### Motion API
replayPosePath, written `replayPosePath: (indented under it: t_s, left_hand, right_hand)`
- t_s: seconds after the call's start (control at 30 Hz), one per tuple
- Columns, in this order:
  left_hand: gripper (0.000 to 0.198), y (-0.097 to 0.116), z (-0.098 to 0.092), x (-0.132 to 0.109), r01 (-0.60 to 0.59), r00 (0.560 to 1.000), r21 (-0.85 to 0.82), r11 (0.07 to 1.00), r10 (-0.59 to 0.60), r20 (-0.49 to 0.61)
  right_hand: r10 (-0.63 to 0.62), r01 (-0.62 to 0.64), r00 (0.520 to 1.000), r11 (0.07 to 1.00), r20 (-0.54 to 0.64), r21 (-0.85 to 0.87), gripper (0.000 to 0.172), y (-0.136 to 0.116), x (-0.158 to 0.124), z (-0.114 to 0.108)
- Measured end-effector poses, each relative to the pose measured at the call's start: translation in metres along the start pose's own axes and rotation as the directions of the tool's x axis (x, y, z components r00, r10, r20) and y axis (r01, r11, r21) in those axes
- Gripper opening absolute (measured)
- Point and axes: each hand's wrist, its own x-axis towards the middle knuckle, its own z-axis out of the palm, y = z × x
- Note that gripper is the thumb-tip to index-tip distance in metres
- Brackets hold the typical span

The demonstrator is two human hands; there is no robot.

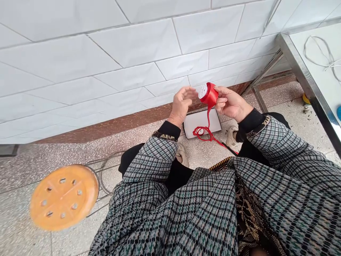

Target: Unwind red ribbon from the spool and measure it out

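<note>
Ribbon first: the red spool (209, 94) sits just above the middle of the frame, gripped in my right hand (232, 105). My thumb and fingers close around its body from the right side. Its white round end faces left, toward my left hand (182, 105).

That left hand is released, palm turned toward the spool, fingers loosely curled and holding nothing. The fingertips are just beside the white end, and I cannot tell whether they touch it.

A loose ribbon tail (205, 132) hangs down from the spool. It piles in loops over a flat white board (192, 125) lying on the floor below my hands, then runs on toward the lower right to my lap.

Both my checked sleeves reach up from the bottom of the frame. My two shoes (182, 155) rest on the speckled floor, one on either side of the board.

An orange round stool (64, 197) stands at the lower left. A metal-edged table (309, 83) fills the upper right corner, with a thin white cord (317, 38) coiled on it. White wall tiles cover the upper half.
</note>
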Motion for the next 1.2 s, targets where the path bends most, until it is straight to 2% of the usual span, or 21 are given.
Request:
replayPosePath:
  t_s: [0.07,0.17,0.23,0.3,0.37,0.53,0.7,0.9,1.03,1.2]
  left_hand:
    - [0.024,0.000,0.015,-0.014,0.100,0.991,-0.122,0.988,-0.088,0.098]
    - [0.029,0.001,0.041,-0.033,0.174,0.971,-0.196,0.965,-0.135,0.198]
    - [0.035,0.000,0.053,-0.038,0.161,0.977,-0.169,0.972,-0.132,0.168]
    - [0.037,-0.001,0.059,-0.038,0.118,0.991,-0.126,0.985,-0.108,0.077]
    - [0.034,-0.002,0.060,-0.035,0.059,0.998,-0.088,0.994,-0.060,0.001]
    - [0.023,-0.001,0.059,-0.033,0.021,1.000,-0.045,0.999,-0.021,-0.002]
    - [0.015,-0.005,0.059,-0.032,-0.011,0.997,0.028,1.000,0.014,-0.077]
    - [0.006,0.000,0.052,-0.029,-0.130,0.962,0.244,0.961,0.182,-0.206]
    - [0.007,0.003,0.049,-0.030,-0.121,0.976,0.286,0.951,0.167,-0.143]
    - [0.031,-0.011,0.052,-0.030,-0.038,0.979,0.227,0.973,0.082,-0.188]
  right_hand:
    - [-0.053,0.053,0.998,0.998,-0.030,0.013,0.023,-0.001,0.000,0.000]
    - [-0.162,0.160,0.986,0.987,-0.048,-0.033,0.030,0.002,0.004,0.000]
    - [-0.208,0.204,0.977,0.976,-0.042,-0.078,0.034,0.005,0.008,0.000]
    - [-0.226,0.222,0.973,0.970,-0.036,-0.102,0.036,0.008,0.011,0.002]
    - [-0.233,0.228,0.972,0.968,-0.033,-0.108,0.036,0.010,0.012,0.003]
    - [-0.263,0.254,0.964,0.957,-0.047,-0.139,0.036,0.012,0.014,0.006]
    - [-0.250,0.242,0.967,0.961,-0.045,-0.133,0.034,0.013,0.015,0.007]
    - [-0.226,0.220,0.970,0.973,-0.092,-0.072,0.029,0.014,0.018,0.008]
    - [-0.235,0.229,0.967,0.971,-0.102,-0.070,0.033,0.015,0.021,0.007]
    - [-0.279,0.272,0.958,0.958,-0.069,-0.094,0.038,0.018,0.025,0.006]
